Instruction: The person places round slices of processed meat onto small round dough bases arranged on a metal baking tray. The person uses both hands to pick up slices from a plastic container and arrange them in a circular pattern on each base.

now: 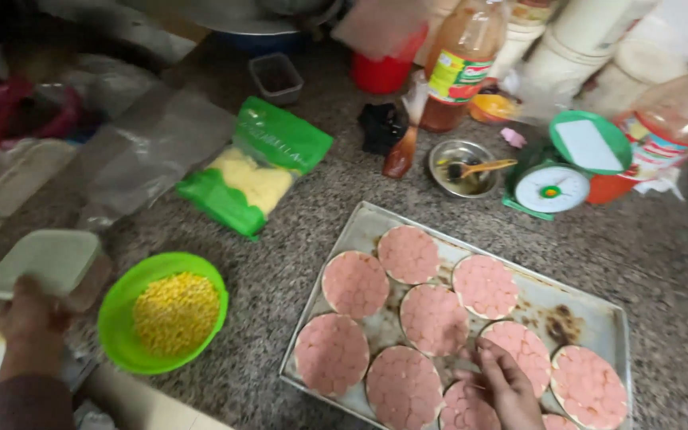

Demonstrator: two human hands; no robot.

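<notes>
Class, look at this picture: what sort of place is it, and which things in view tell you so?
Probably a kitchen worktop used for food preparation. A metal baking tray holds round bases topped with pink sliced meat, a green kitchen scale stands behind, and a green bowl holds corn.

Round flat bases [433, 318] covered in pink sausage slices lie close together on a metal baking tray [591, 306]. A pale lidded plastic tub [48, 263] sits tilted at far left.

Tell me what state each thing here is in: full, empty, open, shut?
Baking tray: loaded with sausage-topped rounds.
Green bowl: holding yellow corn.
Cheese bag: lying flat, partly full.
Lidded container: shut, held by left hand.
Right hand: touching a round.
Scale: platform bare.
</notes>
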